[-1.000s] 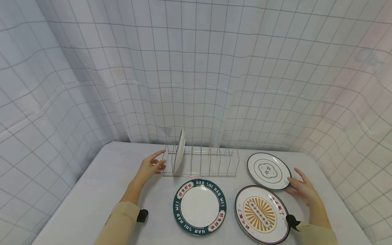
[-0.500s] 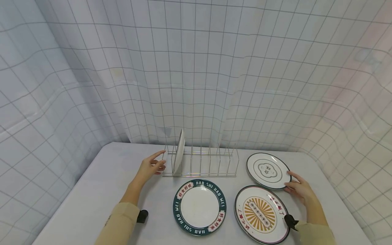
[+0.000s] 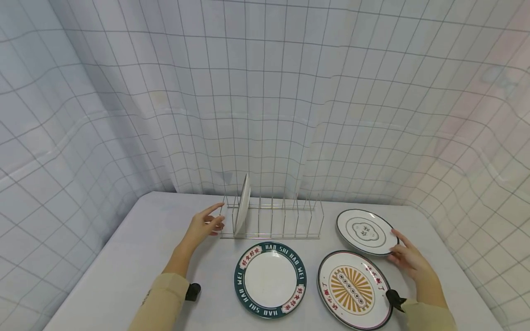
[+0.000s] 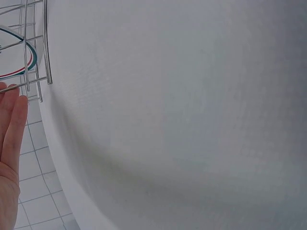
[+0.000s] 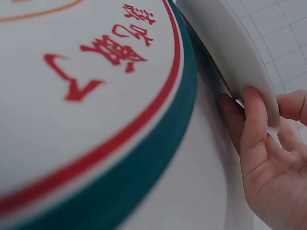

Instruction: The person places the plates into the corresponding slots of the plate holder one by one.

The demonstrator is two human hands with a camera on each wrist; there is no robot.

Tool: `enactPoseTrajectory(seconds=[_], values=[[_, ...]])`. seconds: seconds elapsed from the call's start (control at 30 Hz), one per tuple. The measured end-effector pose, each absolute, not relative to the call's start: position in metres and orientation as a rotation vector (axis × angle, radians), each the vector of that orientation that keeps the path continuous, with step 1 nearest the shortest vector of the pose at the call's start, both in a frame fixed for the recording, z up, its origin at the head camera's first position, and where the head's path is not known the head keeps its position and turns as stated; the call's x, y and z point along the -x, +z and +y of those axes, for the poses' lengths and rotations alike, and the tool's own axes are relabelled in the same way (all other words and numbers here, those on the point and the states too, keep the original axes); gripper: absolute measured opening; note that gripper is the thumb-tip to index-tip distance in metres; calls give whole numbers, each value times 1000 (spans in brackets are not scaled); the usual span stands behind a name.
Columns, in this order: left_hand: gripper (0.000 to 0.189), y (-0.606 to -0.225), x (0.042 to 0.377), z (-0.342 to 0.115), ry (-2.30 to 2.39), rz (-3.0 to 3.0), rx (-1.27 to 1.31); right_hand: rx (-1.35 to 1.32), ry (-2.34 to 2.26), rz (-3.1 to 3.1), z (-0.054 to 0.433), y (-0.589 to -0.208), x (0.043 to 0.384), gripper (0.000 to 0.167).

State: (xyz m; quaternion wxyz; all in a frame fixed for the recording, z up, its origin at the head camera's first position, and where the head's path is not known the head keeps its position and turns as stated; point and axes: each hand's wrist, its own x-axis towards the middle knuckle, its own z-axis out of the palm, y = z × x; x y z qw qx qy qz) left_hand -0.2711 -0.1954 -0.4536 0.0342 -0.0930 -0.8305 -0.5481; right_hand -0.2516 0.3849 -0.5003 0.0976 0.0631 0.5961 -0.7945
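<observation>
At the right, my right hand (image 3: 411,261) pinches the rim of a white plate (image 3: 364,246) with a dark edge and a small framed mark. Its thumb lies on the top face and its fingers are underneath, as the right wrist view shows; the plate (image 5: 230,43) is tilted, its near side raised. My left hand (image 3: 204,226) is at the left end of a wire dish rack (image 3: 271,238), fairly straight fingers (image 4: 14,124) touching its end wire. One plate (image 3: 243,207) stands upright in the rack's left part, close to that hand.
A plate with a green lettered rim (image 3: 301,276) lies flat before the rack. Right of it lies a plate with an orange sunburst and red characters (image 3: 378,301), close under my right wrist. A white grid-patterned curtain (image 3: 265,105) encloses the white table (image 3: 136,243).
My right hand has closed from beside the white plate onto its rim, and the plate has shifted slightly right and tilted up. The left hand and rack have stayed put.
</observation>
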Motion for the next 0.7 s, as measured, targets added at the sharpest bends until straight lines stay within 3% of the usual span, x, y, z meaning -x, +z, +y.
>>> enactPoseTrajectory(seconds=[0.3,0.53,0.7], values=[[49,-472,282,-202,-1674,-2558,281,75,-2490,1459,390,-505,246,65],[49,-470,281,-202,-1674,-2556,283,480,-2613,1021,390,-509,246,67],[48,-457,273,-197,-1703,-2550,280,552,-2711,809,388,-508,246,66]])
